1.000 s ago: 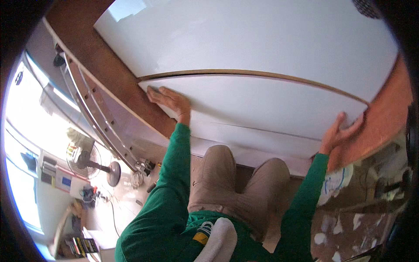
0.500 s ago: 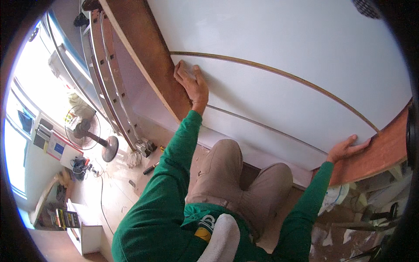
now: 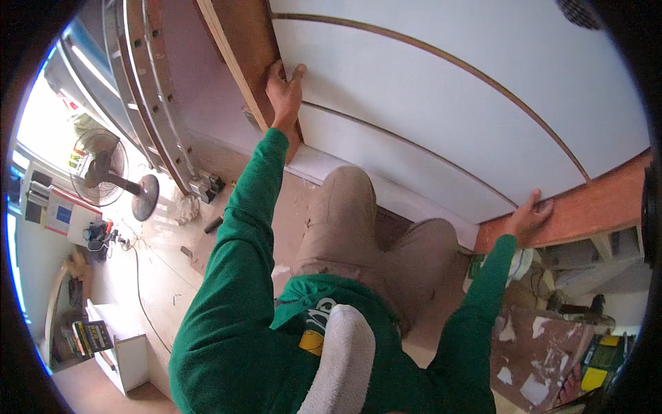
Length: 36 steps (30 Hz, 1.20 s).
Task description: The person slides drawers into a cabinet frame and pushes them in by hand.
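Observation:
Ahead of me is a large white panelled front (image 3: 420, 110), crossed by two dark seams and set between reddish-brown wooden sides. At its left end my left hand (image 3: 284, 96) rests where the white surface meets the left wooden side (image 3: 249, 34). Its thumb is spread from the fingers, whose tips are partly hidden at that side. My right hand (image 3: 529, 217) lies at the other end, against the right wooden side (image 3: 579, 219) near the lower seam. Its thumb points up, with the other fingers somewhat bent on the wood. Neither hand holds a loose object.
On the left stand a pedestal fan (image 3: 103, 169) and a metal ladder (image 3: 148, 90). A cable (image 3: 141, 290) crosses the floor near a small white box-like unit (image 3: 127, 359). A stained brown board (image 3: 534, 348) lies at the lower right.
My view has shifted, so the white front appears higher. Both hands have moved down along the wooden sides toward the lower seam. The right fingers are more bent than before.

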{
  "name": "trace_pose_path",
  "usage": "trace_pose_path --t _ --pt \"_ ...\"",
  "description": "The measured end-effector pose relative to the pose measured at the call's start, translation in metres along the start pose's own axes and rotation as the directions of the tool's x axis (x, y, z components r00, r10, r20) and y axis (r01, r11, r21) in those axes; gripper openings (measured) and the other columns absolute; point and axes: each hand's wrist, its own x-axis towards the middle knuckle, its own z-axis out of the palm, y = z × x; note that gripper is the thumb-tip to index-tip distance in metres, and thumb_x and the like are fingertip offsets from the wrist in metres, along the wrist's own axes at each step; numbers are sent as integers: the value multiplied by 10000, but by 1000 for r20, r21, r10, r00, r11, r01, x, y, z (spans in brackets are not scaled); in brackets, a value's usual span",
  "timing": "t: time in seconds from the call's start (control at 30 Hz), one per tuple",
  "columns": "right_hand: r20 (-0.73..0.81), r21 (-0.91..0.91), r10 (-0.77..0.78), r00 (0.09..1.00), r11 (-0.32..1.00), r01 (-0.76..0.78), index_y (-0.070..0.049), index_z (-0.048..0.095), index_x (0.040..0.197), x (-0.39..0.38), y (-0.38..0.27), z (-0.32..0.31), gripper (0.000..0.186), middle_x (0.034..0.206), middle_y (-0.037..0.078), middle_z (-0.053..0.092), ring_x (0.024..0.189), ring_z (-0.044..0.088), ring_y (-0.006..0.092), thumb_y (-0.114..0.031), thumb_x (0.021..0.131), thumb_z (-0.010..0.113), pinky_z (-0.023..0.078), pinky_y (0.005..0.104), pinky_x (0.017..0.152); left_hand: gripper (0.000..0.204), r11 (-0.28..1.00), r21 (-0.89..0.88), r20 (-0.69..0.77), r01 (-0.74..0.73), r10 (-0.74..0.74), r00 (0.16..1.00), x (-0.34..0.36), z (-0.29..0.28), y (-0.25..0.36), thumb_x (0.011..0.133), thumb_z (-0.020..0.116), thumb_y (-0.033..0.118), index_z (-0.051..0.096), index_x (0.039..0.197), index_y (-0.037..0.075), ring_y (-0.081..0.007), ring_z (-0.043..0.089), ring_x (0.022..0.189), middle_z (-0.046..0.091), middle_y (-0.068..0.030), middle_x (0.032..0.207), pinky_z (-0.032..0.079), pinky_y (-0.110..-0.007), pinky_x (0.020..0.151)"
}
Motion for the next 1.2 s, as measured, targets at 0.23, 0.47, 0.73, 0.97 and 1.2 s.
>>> trace_pose_path --t 0.23,0.47,0.73,0.97,1.2 --pt "266 -65 90 960 995 -75 64 573 1405 -26 97 -22 451 1330 174 672 1232 626 302 -214 1061 660 464 439 1121 547 993 7 60 117 -117 991 -48 0 -136 928 814 211 668 1414 9 -277 706 1113 774 -161 1242 530 -396 1016" --pt "64 -73 116 991 991 -112 53 657 1398 -24 110 -36 418 1308 157 739 1200 682 264 -80 1004 696 516 385 1065 416 949 -93 122 302 -290 949 -63 4 -92 992 682 83 686 1401 5 -204 662 936 756 -116 1168 537 -353 833" --pt "-29 -256 56 998 965 -62 64 663 1407 -18 91 -13 477 1364 223 732 1190 726 309 -147 990 756 543 393 1033 566 918 372 142 -137 90 986 -30 -21 -147 959 777 304 682 1422 -8 -339 728 1121 754 -224 1312 524 -413 1020" --pt "78 14 143 987 989 -145 97 412 1594 -53 127 -27 769 1545 246 598 1436 569 297 -225 996 773 463 381 1155 554 919 394 212 28 -120 970 -63 0 -86 932 819 321 715 1412 64 -355 732 1011 784 -204 1216 551 -444 923" --pt "62 -519 206 977 842 -145 29 442 1565 -96 85 33 733 1569 169 527 1434 499 282 -423 1038 674 401 405 1218 239 850 -327 -94 414 -465 880 -82 36 -187 931 771 112 802 1149 21 -242 699 1011 783 -133 1130 549 -412 944"
